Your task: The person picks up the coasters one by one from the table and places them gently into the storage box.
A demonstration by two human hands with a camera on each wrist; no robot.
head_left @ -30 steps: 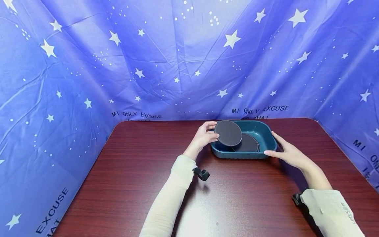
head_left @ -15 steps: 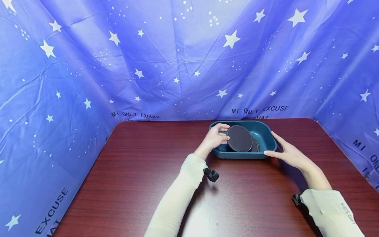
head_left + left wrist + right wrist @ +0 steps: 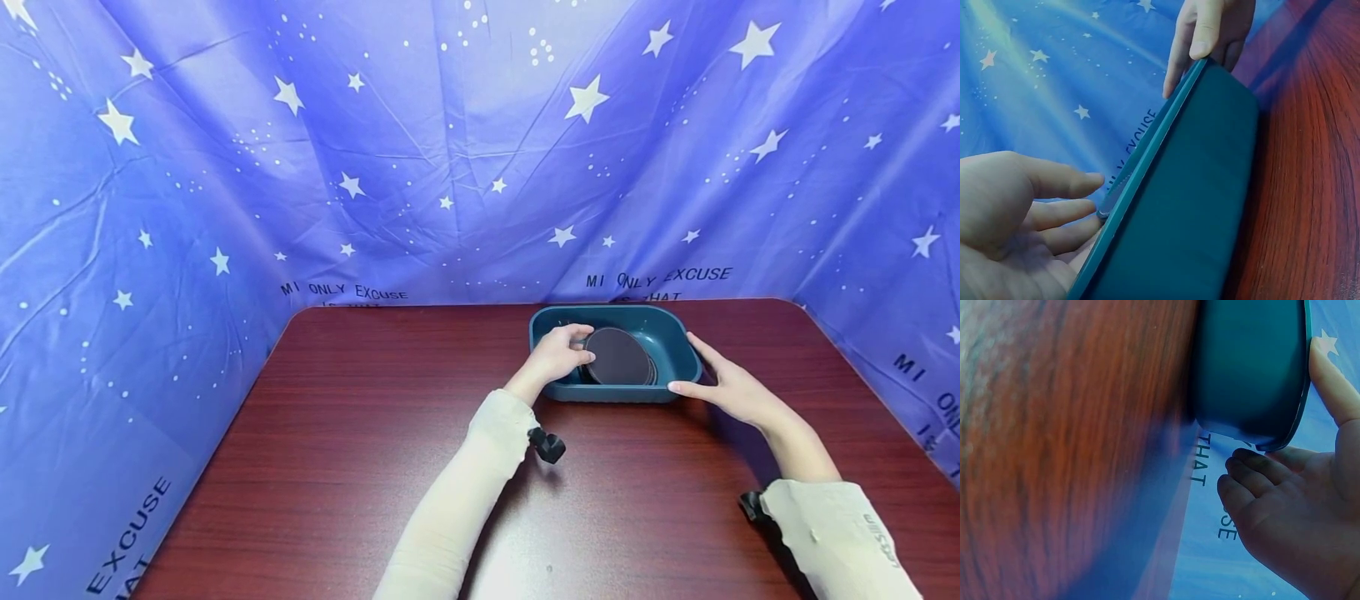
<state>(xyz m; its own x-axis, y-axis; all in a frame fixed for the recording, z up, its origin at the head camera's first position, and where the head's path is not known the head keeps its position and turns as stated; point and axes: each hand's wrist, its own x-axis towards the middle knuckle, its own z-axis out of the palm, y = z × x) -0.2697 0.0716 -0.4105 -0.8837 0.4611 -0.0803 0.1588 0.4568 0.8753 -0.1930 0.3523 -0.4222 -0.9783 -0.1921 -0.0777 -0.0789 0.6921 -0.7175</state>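
Note:
A round dark coaster (image 3: 618, 357) with a stitched edge lies inside a teal rectangular bin (image 3: 670, 317), over other dark round coasters whose edges show at its right. My left hand (image 3: 557, 356) reaches over the bin's left side and pinches the coaster's left edge between thumb and fingers. In the left wrist view, the bin's wall hides most of the coaster beside that hand (image 3: 1029, 219). At the bin's right end, my right hand (image 3: 738, 393) holds the corner, thumb on the front rim and fingers against the end wall, as the right wrist view also shows.
The bin stands near the back edge of a reddish-brown wooden table (image 3: 360, 433). Blue-purple star-print cloth (image 3: 450, 167) hangs behind the table and along both sides. A black mount (image 3: 547, 446) is strapped at the left cuff, and another (image 3: 752, 506) at the right.
My left hand has moved right and down into the bin, bringing its coaster from above the left rim down over the others. My right hand has stayed at the corner.

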